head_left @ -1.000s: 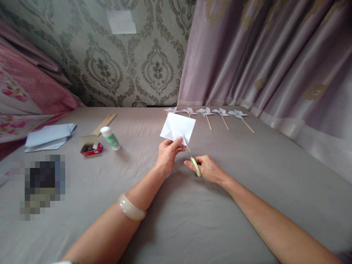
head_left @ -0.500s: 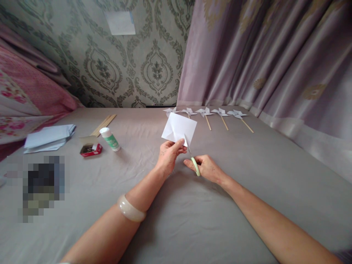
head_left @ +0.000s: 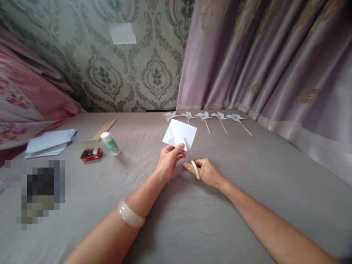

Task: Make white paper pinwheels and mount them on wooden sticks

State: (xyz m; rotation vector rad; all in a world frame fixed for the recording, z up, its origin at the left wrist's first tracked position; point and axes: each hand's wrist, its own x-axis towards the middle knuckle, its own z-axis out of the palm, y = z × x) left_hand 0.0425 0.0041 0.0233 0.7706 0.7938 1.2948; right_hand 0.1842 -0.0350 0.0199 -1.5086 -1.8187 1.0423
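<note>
Between thumb and fingers, my left hand (head_left: 171, 158) pinches a square sheet of white paper (head_left: 181, 131) by its near edge. Crease lines show on the sheet. My right hand (head_left: 206, 170) is closed on the light green handles of a pair of scissors (head_left: 196, 170). The scissor blades reach up to the paper's near right part, close to my left thumb, and overlap the sheet there. Part of the blades is hidden by the paper and fingers.
Several white paper pinwheels (head_left: 204, 116) on wooden sticks lie in a row at the back. On the left are a glue stick (head_left: 110, 143), an opened red box (head_left: 91, 156) of small metal pieces, wooden sticks (head_left: 104, 129) and a paper stack (head_left: 49, 143). A blurred patch covers the lower left.
The view has tilted up slightly, so everything sits a little lower. Both hands keep their hold on the paper and scissors, with hardly any other movement.
</note>
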